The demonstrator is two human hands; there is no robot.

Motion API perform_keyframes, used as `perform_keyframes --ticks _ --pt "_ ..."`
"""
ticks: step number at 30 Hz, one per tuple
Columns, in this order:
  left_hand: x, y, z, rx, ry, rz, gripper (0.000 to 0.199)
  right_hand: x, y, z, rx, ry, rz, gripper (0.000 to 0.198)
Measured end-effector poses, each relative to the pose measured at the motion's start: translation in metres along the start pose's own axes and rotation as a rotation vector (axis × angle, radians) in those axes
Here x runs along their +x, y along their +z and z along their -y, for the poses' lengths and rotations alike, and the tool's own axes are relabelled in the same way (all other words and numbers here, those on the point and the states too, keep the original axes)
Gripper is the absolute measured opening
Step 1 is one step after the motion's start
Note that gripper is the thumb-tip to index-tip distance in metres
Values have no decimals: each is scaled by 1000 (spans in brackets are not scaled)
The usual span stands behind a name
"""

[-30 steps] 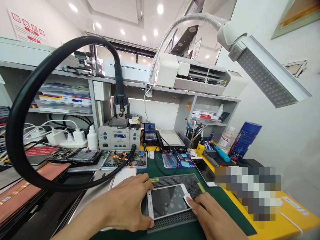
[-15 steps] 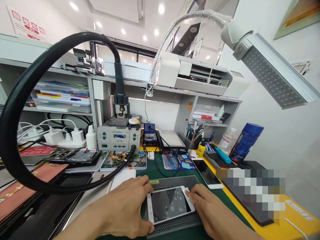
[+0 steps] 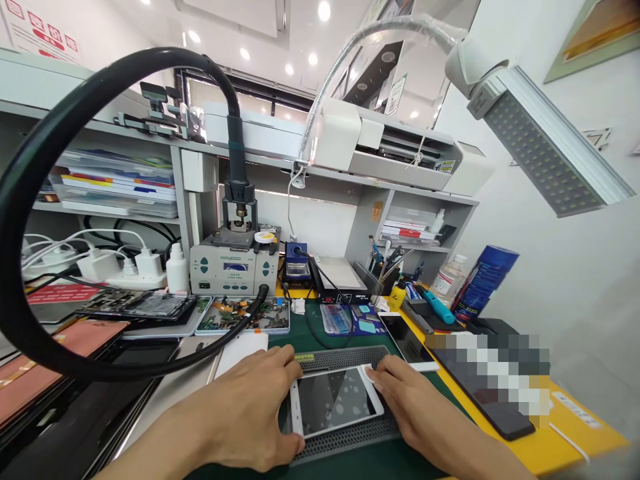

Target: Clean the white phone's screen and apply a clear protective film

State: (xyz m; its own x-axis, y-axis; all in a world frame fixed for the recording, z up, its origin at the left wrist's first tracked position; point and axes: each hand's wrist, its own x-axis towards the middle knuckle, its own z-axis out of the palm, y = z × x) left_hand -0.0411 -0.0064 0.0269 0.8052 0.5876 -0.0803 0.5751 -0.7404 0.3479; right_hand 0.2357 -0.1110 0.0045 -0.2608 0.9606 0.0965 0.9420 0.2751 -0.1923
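Note:
A white-framed smartphone (image 3: pixel 334 402) with a dark, spot-marked screen lies across a grey perforated mat (image 3: pixel 350 437). My left hand (image 3: pixel 250 410) grips its left end, with the thumb at the near corner and the fingers at the far one. At the phone's right end, my right hand (image 3: pixel 407 400) pinches a small white wipe (image 3: pixel 369 373) against the far corner. Most of the wipe is hidden under the fingers. A second white phone (image 3: pixel 407 341) lies beyond my right hand.
A thick black hose (image 3: pixel 15 200) loops at the left from a hot-air station (image 3: pixel 235 270). Behind the mat are a tray of small circuit parts (image 3: pixel 287 323) and a heating plate (image 3: pixel 340 277). A dark tablet-like slab (image 3: pixel 480 393) and a blue spray can (image 3: pixel 487 280) stand right.
The view has shifted slightly. Both hands keep their places at the two ends of the phone, and the right fingers stay on the wipe at its far right corner.

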Motion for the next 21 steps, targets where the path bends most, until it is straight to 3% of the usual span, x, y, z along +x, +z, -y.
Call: perform_keyframes --ticks 11,21 --pt "1 5 5 16 41 -60 57 -43 13 6 -258 -85 20 48" --pt "-2 -2 5 26 50 -36 57 -53 43 -4 -576 -225 -205 58"
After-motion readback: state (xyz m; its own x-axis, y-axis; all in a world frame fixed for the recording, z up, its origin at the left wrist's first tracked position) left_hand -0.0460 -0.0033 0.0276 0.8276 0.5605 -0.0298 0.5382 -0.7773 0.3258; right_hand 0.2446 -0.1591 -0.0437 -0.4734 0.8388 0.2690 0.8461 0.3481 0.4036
